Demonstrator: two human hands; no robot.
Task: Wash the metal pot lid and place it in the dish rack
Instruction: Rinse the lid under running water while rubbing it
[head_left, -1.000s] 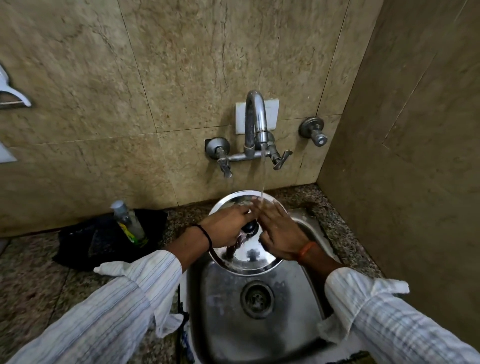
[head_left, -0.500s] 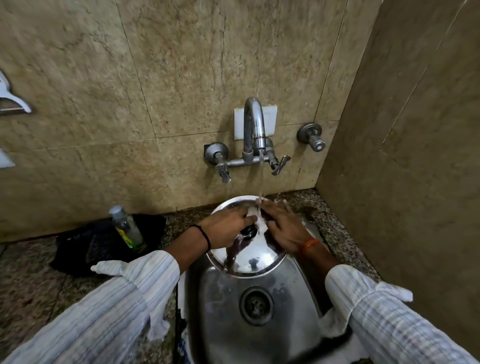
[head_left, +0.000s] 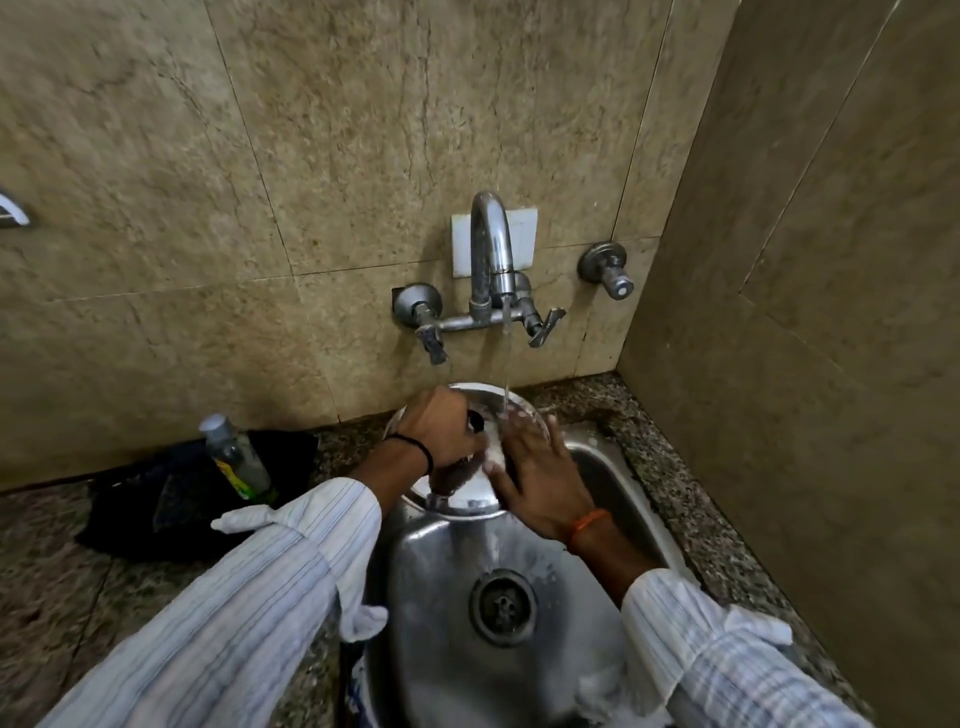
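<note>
Both hands work on the metal pot lid (head_left: 470, 500), which is held tilted over the back of the sink (head_left: 447, 597), its top edge near the wall. Left hand (head_left: 441, 434) has its grip curled around the lid near its dark knob (head_left: 475, 420), a black band on the wrist; whether the fingers clasp the knob itself or the lid beside it cannot be told. Right hand (head_left: 540, 480) lies flat on the lid's face, fingers spread and blurred, an orange band on that wrist. Nearest the camera, two pale striped sleeves (head_left: 249, 613) reach in from the bottom corners, and between them the steel basin shows its round drain (head_left: 503, 606). Speckled granite tabletop (head_left: 670, 483) surrounds the basin. On its left part sits a dark cloth or bag (head_left: 156, 499) with a clear bottle (head_left: 236, 457) leaning on it. Farther back, a thin stream of water (head_left: 506, 358) falls from the curved chrome tap (head_left: 491, 254) onto the lid's upper part, just beside the right hand's fingertips. A second small valve (head_left: 608, 270) sticks out of the tiled wall to the right of the tap
</note>
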